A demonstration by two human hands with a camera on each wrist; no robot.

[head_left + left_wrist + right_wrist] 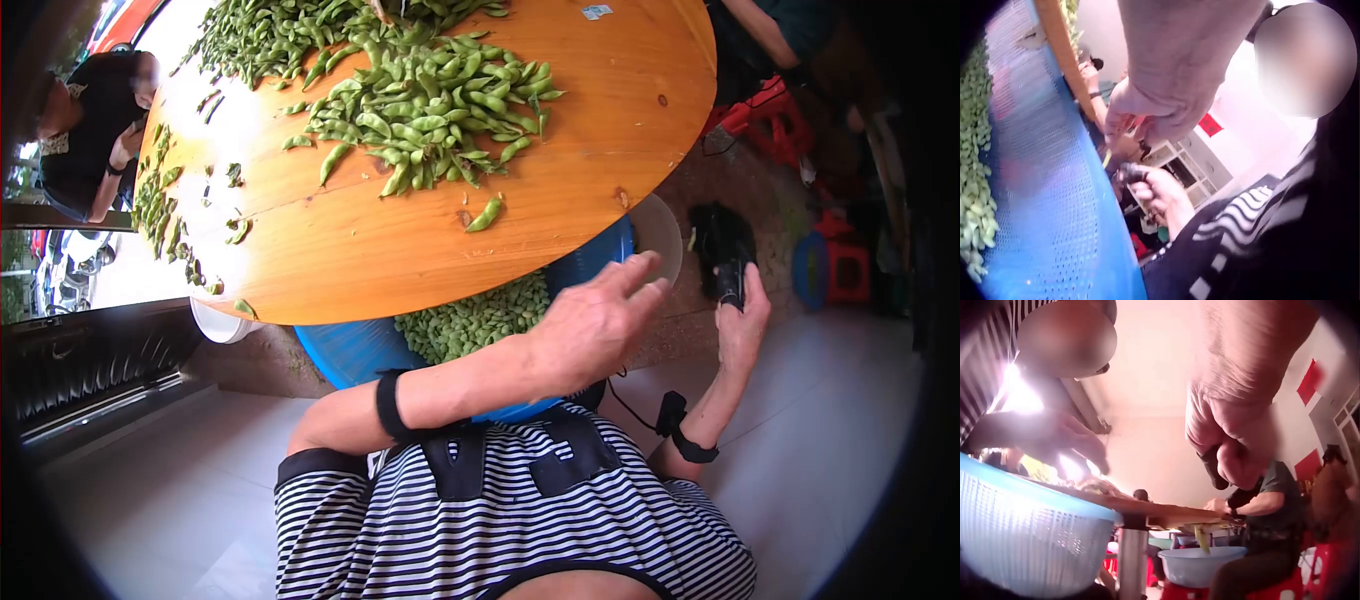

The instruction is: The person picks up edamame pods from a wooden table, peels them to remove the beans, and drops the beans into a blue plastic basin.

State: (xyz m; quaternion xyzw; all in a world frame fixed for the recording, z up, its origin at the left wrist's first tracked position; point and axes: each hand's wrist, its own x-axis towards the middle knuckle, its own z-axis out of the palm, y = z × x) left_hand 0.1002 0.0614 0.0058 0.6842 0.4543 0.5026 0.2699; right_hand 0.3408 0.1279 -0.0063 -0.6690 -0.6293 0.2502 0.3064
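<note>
In the head view my left hand (600,320) hangs over the blue basket (345,350) of shelled green beans (470,320), fingers loosely extended, nothing visible in them. My right hand (742,325), farther right, grips a small black object (732,287), whose kind I cannot tell. The left wrist view has my left hand (1160,112) above the right hand (1163,197); a thin yellow-green piece (1107,158) is by the left fingertips. From the right wrist camera, the dark object (1212,467) pokes out of my right hand (1235,437), and a yellow-green pod (1202,539) shows below the tabletop.
Piles of green pods (430,110) cover part of the round wooden table (380,260). A pale container (658,240) stands under its right edge, a white bucket (220,322) under the left. Other people sit around, near red stools (780,120) and a bluish basin (1204,565).
</note>
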